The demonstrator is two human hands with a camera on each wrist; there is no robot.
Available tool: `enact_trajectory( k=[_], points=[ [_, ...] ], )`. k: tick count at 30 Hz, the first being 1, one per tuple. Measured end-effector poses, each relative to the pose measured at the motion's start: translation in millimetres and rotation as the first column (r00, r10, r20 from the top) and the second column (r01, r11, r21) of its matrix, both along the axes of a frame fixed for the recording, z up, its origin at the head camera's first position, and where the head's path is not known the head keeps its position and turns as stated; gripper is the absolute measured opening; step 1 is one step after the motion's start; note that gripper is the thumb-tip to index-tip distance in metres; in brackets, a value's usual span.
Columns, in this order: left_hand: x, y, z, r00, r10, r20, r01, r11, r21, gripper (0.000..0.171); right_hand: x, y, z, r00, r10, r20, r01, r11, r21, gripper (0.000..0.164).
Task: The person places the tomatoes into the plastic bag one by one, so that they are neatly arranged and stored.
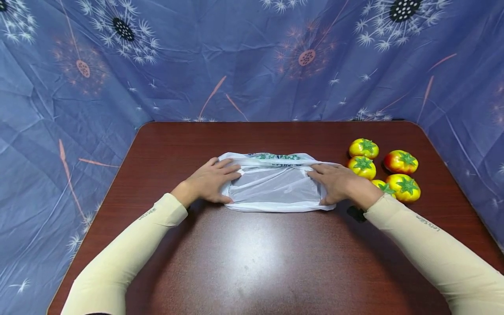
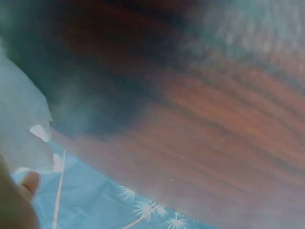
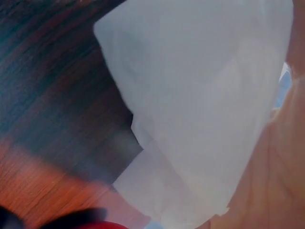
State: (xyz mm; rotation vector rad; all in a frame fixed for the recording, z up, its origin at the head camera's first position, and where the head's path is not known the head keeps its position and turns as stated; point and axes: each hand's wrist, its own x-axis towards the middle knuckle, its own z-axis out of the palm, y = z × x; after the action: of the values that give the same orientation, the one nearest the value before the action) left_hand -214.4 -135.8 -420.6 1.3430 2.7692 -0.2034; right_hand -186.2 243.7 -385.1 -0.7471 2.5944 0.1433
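Note:
A white plastic bag (image 1: 275,186) with green print on its far side stands on the table, its wide mouth facing up. At its left end my left hand (image 1: 212,180) grips the rim, fingers over the edge and thumb at the near corner. My right hand (image 1: 334,181) holds the opposite end the same way. In the right wrist view the bag's pale wall (image 3: 190,95) hangs beside the palm. In the left wrist view a corner of the bag (image 2: 21,114) shows above one fingertip. The fingers' undersides are hidden.
Several yellow and red tomato-like fruits (image 1: 401,162) with green leafy tops lie at the table's right, close to the right forearm. The brown table (image 1: 252,258) reaches back to a blue curtain (image 1: 244,65) with dandelion print. A dark object (image 1: 356,214) sits under the right wrist.

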Motion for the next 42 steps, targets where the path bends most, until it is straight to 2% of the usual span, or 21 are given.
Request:
enact_trajectory(
  k=[4,7,9,13,16,25,32,35,42],
  points=[
    [0.0,3.6,3.5,0.991,-0.086,-0.104,0.089,0.996,0.029,0.078,0.5,-2.0,2.3,1.000,-0.017,0.018,0.017,1.000,0.003,0.094],
    [-0.9,6.1,5.7,0.984,-0.116,-0.137,0.123,0.991,0.044,0.085,1.7,-1.5,3.6,0.999,-0.031,0.017,0.030,0.999,0.010,0.095],
    [-1.4,5.8,5.9,0.990,-0.100,-0.104,0.106,0.993,0.053,0.089,2.3,-1.4,3.9,0.999,-0.038,0.020,0.038,0.999,0.011,0.095],
    [-1.1,1.3,3.4,0.999,-0.024,0.028,0.023,0.999,0.039,0.087,2.6,-1.9,3.8,0.999,-0.033,0.023,0.033,0.999,0.002,0.095],
    [-1.1,0.1,1.5,0.995,0.008,0.101,-0.012,0.999,0.031,0.085,2.3,-1.8,2.8,0.999,-0.030,0.020,0.030,1.000,0.008,0.095],
    [-0.9,2.6,0.2,0.976,0.060,0.209,-0.075,0.995,0.063,0.086,1.8,-2.7,3.5,0.999,-0.038,0.034,0.037,0.999,0.029,0.095],
    [-1.1,3.9,-2.0,0.960,0.093,0.265,-0.115,0.991,0.069,0.087,1.1,-3.3,2.6,0.999,-0.040,0.031,0.039,0.999,0.033,0.095],
    [-0.8,4.6,-2.5,0.955,0.110,0.276,-0.127,0.991,0.047,0.090,0.9,-2.5,2.2,0.999,-0.042,0.029,0.042,0.999,0.029,0.095],
    [0.7,4.3,-2.4,0.981,0.106,0.162,-0.097,0.993,-0.062,0.094,1.2,-2.0,0.7,0.999,-0.042,0.025,0.042,0.999,0.027,0.095]
  ],
)
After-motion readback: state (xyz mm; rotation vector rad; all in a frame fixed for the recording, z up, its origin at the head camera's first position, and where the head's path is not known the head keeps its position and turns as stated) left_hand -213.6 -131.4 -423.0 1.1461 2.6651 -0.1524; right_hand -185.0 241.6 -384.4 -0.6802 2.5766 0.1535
